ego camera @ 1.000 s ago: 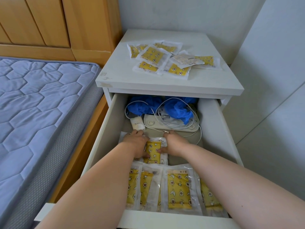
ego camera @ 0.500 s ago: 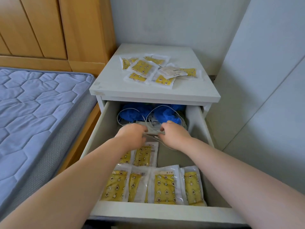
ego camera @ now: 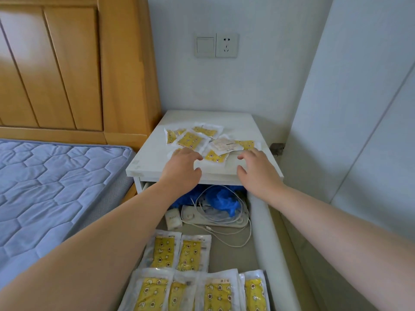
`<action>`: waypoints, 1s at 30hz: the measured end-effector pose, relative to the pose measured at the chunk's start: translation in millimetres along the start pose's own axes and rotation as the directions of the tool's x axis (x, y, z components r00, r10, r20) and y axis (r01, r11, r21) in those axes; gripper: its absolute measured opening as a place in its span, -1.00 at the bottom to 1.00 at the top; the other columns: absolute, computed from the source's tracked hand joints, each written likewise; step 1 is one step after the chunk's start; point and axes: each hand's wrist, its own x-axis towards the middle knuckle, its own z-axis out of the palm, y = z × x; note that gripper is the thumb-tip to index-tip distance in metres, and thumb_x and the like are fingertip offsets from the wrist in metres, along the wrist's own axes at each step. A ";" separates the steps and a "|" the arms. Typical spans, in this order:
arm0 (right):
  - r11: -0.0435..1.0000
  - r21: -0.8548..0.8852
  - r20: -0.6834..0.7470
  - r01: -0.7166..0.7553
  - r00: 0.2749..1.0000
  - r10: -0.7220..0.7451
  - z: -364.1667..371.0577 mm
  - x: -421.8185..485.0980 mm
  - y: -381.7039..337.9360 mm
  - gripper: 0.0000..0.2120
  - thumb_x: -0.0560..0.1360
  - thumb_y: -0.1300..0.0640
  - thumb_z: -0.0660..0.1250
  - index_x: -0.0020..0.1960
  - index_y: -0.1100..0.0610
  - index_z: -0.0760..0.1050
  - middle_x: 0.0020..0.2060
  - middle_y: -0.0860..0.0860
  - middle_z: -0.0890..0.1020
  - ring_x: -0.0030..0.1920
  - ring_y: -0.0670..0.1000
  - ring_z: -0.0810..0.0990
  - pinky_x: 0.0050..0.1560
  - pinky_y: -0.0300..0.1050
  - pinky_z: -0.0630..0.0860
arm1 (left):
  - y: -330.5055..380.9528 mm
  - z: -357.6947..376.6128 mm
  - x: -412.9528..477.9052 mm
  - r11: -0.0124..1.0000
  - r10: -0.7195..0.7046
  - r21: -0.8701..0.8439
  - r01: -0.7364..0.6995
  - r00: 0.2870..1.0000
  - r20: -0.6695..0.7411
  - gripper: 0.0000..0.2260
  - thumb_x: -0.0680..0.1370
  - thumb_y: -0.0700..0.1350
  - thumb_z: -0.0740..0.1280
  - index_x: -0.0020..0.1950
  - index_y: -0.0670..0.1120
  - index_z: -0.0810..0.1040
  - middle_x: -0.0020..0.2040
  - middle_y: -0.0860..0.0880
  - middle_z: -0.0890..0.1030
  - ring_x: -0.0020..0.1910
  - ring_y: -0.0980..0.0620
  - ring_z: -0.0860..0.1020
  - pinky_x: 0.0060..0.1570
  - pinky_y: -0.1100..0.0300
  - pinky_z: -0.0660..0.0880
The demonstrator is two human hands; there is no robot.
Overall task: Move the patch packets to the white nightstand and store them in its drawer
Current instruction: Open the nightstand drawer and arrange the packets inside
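both hands hovering at the packet pile, nothing gripped

the left hand (ego camera: 183, 167) is hanging over the front of the white nightstand (ego camera: 144, 163) top. its fingers are gently curved and a little apart, with the thumb standing off to the side, and it is holding nothing. its fingertips are lying at the near edge of the packet pile (ego camera: 193, 139); whether they are touching a packet cannot be told. the right hand (ego camera: 258, 173) is hovering palm down at the same level, fingers loosely spread and thumb out, also holding nothing. its fingertips are sitting just short of the pile's right end, near a pale packet showing no yellow. the pile is spreading just beyond both sets of fingertips, its yellow-printed packets overlapping at odd angles, and one is lying between the two hands.

below the wrists the drawer (ego camera: 265, 232) is standing pulled out. the stored packets (ego camera: 219, 292) are lying flat in two rows under the forearms, well back from the fingers. beneath the palms a blue crumpled material (ego camera: 222, 199), a white cable (ego camera: 221, 213) looping over a power strip (ego camera: 197, 221) and a small white box (ego camera: 173, 219) are lying in the drawer's back end.

far left of the left fingers a mattress (ego camera: 56, 187) is lying against a wooden headboard (ego camera: 67, 63). a wall socket (ego camera: 226, 45) is sitting high beyond the fingertips.
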 end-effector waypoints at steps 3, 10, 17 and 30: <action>0.991 0.049 0.068 -0.124 0.990 0.120 1.3 18.1 15.0 -0.57 0.60 0.07 0.14 0.43 0.19 0.25 0.39 0.11 0.31 0.38 0.10 0.28 0.31 -0.03 0.28 | -7.7 6.7 20.0 0.995 -0.083 0.062 0.082 0.996 0.023 -0.58 0.63 -0.04 0.16 0.49 0.02 0.27 0.55 -0.04 0.12 0.50 -0.09 0.08 0.41 0.02 0.17; 0.986 -0.094 0.098 -0.136 0.984 0.145 16.1 55.7 37.0 -0.44 0.55 0.12 0.19 0.50 0.16 0.12 0.52 0.11 0.09 0.51 0.13 0.04 0.47 0.13 0.11 | -28.2 28.6 52.3 0.954 -0.216 0.236 0.185 0.970 0.112 -0.46 0.64 0.08 0.00 0.57 0.12 -0.15 0.57 -0.05 -0.24 0.54 -0.10 -0.22 0.50 -0.08 -0.10; 0.990 -0.115 0.102 0.078 0.993 -0.066 29.1 77.5 33.9 -0.30 0.47 0.39 0.09 0.54 0.02 0.04 0.55 -0.04 -0.02 0.54 0.02 -0.13 0.52 0.05 -0.16 | -36.4 35.6 58.6 0.944 -0.124 0.323 0.067 0.980 0.157 -0.52 0.65 0.05 -0.11 0.57 0.10 -0.11 0.59 0.01 -0.14 0.55 -0.05 -0.19 0.50 -0.11 -0.11; 0.998 -0.022 -0.002 0.055 0.998 -0.055 42.7 93.3 27.3 -0.53 0.49 0.31 0.17 0.39 0.10 0.41 0.29 0.06 0.49 0.33 0.09 0.33 0.39 -0.06 0.16 | -33.9 28.6 61.0 0.970 -0.197 -0.150 0.191 0.980 -0.026 -0.64 0.63 0.07 0.03 0.33 0.00 0.42 0.38 -0.04 0.31 0.37 -0.03 0.25 0.36 0.03 0.18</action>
